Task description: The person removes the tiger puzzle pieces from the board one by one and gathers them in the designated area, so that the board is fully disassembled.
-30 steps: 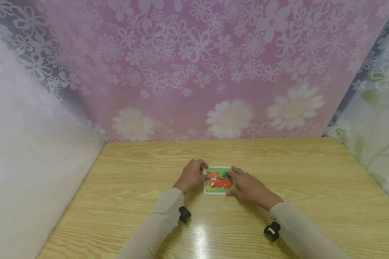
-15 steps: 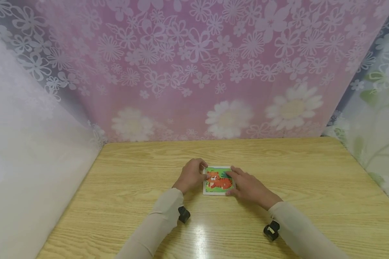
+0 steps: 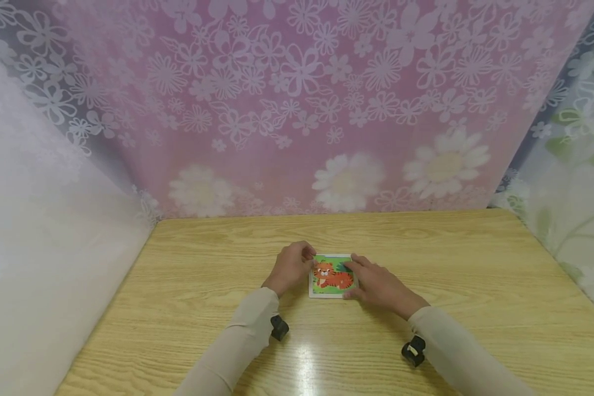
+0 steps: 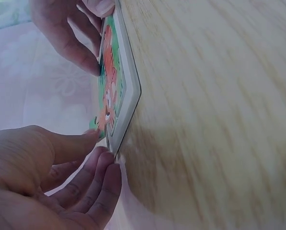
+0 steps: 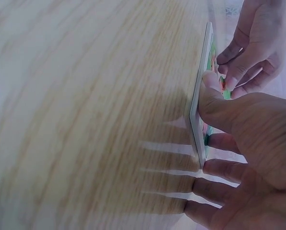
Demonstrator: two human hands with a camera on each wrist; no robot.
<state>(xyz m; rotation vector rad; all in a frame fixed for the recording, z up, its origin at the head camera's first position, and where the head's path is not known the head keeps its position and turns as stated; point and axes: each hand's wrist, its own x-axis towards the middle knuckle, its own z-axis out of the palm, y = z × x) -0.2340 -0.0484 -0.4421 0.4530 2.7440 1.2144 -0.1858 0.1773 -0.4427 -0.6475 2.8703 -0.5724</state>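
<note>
Thumb (image 4: 72, 145) of left hand (image 3: 290, 268) shifted along puzzle (image 3: 333, 281), pinched piece (image 4: 100, 126) best eased gently, opposite side gripped by right hand (image 3: 380, 284).

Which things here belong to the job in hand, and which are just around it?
Part of the job:
tiger picture puzzle
white frame around it
small piece, pinched by the left hand
right hand, holding the frame

Just around it:
wooden table
pink flowered backdrop
left wrist camera
right wrist camera

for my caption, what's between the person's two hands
A white-framed tiger picture lies on the table between the left hand and right hand, as the head view shows.
</note>
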